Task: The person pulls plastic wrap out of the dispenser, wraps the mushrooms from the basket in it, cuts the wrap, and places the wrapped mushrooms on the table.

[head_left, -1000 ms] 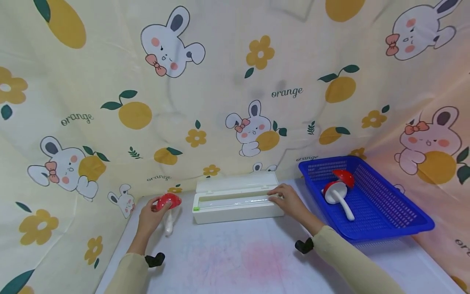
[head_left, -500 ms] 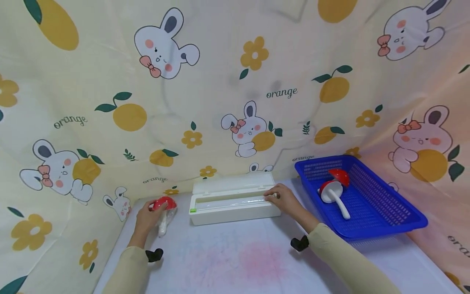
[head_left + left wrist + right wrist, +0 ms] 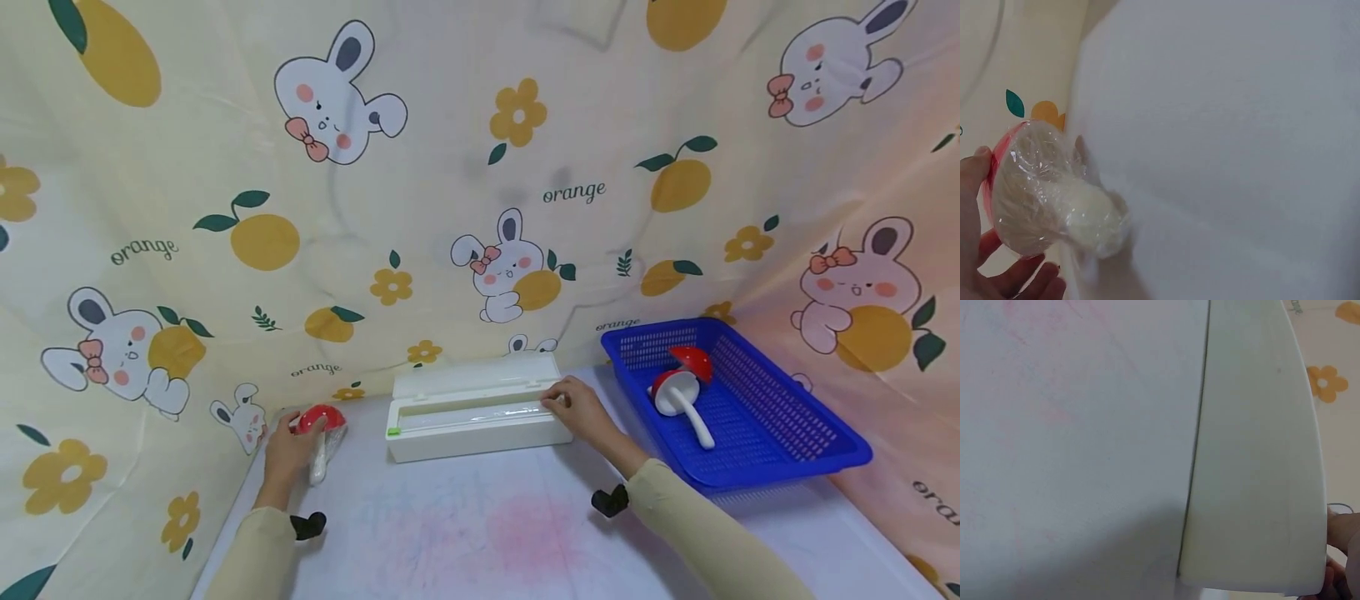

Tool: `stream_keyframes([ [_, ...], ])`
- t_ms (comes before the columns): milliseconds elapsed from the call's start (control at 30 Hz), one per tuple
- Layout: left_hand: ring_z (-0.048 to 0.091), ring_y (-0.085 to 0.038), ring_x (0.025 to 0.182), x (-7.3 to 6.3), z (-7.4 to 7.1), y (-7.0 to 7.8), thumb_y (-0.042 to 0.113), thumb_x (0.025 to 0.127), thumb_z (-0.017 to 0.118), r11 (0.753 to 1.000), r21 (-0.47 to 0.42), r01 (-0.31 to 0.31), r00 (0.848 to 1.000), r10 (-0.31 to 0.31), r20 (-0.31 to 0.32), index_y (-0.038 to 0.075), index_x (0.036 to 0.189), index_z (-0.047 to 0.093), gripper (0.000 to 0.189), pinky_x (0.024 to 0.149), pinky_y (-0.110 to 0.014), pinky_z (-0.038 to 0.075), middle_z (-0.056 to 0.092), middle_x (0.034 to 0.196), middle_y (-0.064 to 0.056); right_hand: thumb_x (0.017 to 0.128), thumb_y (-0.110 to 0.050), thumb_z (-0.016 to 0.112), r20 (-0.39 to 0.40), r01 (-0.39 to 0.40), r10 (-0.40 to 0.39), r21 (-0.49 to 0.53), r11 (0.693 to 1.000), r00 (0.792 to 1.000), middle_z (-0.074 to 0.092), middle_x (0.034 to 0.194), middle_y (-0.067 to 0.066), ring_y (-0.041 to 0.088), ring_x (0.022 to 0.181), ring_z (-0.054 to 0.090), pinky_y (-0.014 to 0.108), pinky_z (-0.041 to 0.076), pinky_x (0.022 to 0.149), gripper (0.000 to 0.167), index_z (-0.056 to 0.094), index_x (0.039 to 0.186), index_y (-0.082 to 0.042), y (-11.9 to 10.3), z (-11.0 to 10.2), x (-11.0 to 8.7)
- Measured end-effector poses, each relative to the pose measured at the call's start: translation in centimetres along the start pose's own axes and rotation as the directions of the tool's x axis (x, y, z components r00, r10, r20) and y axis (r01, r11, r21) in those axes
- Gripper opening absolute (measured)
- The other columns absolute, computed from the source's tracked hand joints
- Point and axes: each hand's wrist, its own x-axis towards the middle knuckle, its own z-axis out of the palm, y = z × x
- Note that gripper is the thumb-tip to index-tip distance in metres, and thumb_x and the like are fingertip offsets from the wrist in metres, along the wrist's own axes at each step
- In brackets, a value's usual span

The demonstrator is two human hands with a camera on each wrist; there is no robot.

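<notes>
At the left of the table in the head view, my left hand [image 3: 287, 457] holds a toy mushroom [image 3: 324, 417] by its red cap, its white stem hanging down. Clear plastic film wraps the mushroom [image 3: 1054, 194] in the left wrist view, crinkled over cap and stem. A long white cling film dispenser [image 3: 480, 442] stands in the middle with its lid [image 3: 480, 375] raised and clear film inside. With bent fingers, my right hand [image 3: 585, 412] grips the dispenser's right end. Its fingertips are partly hidden behind the box [image 3: 1254, 456] in the right wrist view.
A blue plastic basket [image 3: 780, 475] stands at the right, holding a red-capped toy mushroom [image 3: 686, 404] and another red cap [image 3: 692, 363]. A green piece [image 3: 393, 432] sits at the dispenser's left end. A printed cloth [image 3: 420, 192] hangs behind the white table [image 3: 450, 533].
My left hand has moved a little left and down with the mushroom. The right hand stays at the dispenser's right end. The head view has shifted slightly.
</notes>
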Motion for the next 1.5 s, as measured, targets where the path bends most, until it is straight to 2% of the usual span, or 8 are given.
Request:
stream_keyframes([
  [400,0.028,-0.055,0.149,-1.4,0.4,2.0,0.035,0.105,0.068,0.975,0.125,-0.183,0.971,0.199,-0.132,0.003,0.158,0.043,0.067,0.122,-0.071,0.023,0.035,0.161,-0.034,0.099,-0.01,0.079,-0.056,-0.049,0.051,0.04,0.998,0.997,0.063,0.089,0.005,0.019,0.082,0.053,0.029,0.044,0.071,0.006,0.077,0.1,-0.005,0.6,0.0,0.0],
  [533,0.026,-0.053,0.147,-2.3,1.0,3.9,0.029,0.106,0.069,0.957,0.123,-0.264,0.948,0.281,-0.15,0.004,0.154,0.048,0.058,0.12,-0.07,0.023,0.035,0.159,-0.033,0.098,-0.011,0.079,-0.064,-0.06,0.063,0.048,0.997,0.996,0.065,0.09,0.006,0.02,0.082,0.054,0.03,0.045,0.072,0.007,0.077,0.099,-0.005,0.8,0.0,0.1],
  [633,0.033,-0.049,0.142,-2.9,1.7,5.5,0.025,0.105,0.071,0.927,0.12,-0.355,0.917,0.37,-0.148,0.006,0.147,0.057,0.049,0.117,-0.067,0.03,0.044,0.153,-0.029,0.098,-0.01,0.079,-0.072,-0.058,0.062,0.055,0.997,0.995,0.065,0.089,0.006,0.019,0.081,0.054,0.03,0.045,0.072,0.006,0.077,0.099,-0.005,0.8,0.1,0.2],
  [800,0.057,-0.038,0.117,-4.0,3.2,8.2,0.019,0.104,0.074,0.841,0.109,-0.53,0.845,0.535,-0.018,0.007,0.134,0.069,0.033,0.102,-0.054,0.049,0.067,0.128,-0.019,0.099,-0.01,0.079,-0.079,-0.049,0.053,0.059,0.997,0.995,0.063,0.087,0.006,0.018,0.08,0.053,0.028,0.044,0.07,0.006,0.077,0.099,-0.004,0.9,0.1,0.2],
  [933,0.062,-0.028,0.106,-4.9,4.4,9.8,0.019,0.104,0.074,0.811,0.052,-0.583,0.809,0.573,0.127,0.013,0.132,0.071,0.029,0.091,-0.041,0.057,0.07,0.116,-0.009,0.098,-0.009,0.079,-0.08,-0.035,0.041,0.074,0.997,0.996,0.063,0.086,0.006,0.018,0.079,0.052,0.028,0.043,0.068,0.006,0.076,0.098,-0.004,0.9,0.1,0.2],
  [1200,0.061,-0.021,0.104,-5.7,6.3,11.0,0.027,0.103,0.075,0.813,0.131,-0.567,0.816,0.533,0.223,0.021,0.12,0.079,0.018,0.093,-0.04,0.057,0.071,0.113,0.0,0.099,-0.009,0.079,-0.074,-0.043,0.05,0.087,0.995,0.996,0.062,0.085,0.005,0.017,0.078,0.052,0.027,0.043,0.067,0.007,0.076,0.099,-0.003,1.2,0.4,0.1],
  [1300,0.061,-0.024,0.106,-5.8,6.8,11.4,0.029,0.103,0.075,0.788,0.213,-0.577,0.813,0.531,0.238,0.019,0.117,0.082,0.018,0.098,-0.044,0.056,0.072,0.115,-0.003,0.099,-0.01,0.079,-0.072,-0.05,0.057,0.091,0.995,0.996,0.063,0.085,0.005,0.018,0.078,0.052,0.027,0.043,0.068,0.006,0.076,0.099,-0.004,1.1,0.4,0.2],
  [1500,0.062,-0.027,0.104,-6.1,7.2,12.3,0.027,0.101,0.077,0.71,0.334,-0.62,0.784,0.565,0.257,0.014,0.115,0.084,0.02,0.097,-0.044,0.055,0.072,0.111,-0.006,0.098,-0.009,0.079,-0.074,-0.033,0.041,0.102,0.994,0.996,0.064,0.086,0.006,0.018,0.079,0.053,0.027,0.043,0.069,0.006,0.077,0.099,-0.004,1.1,0.5,0.3],
])
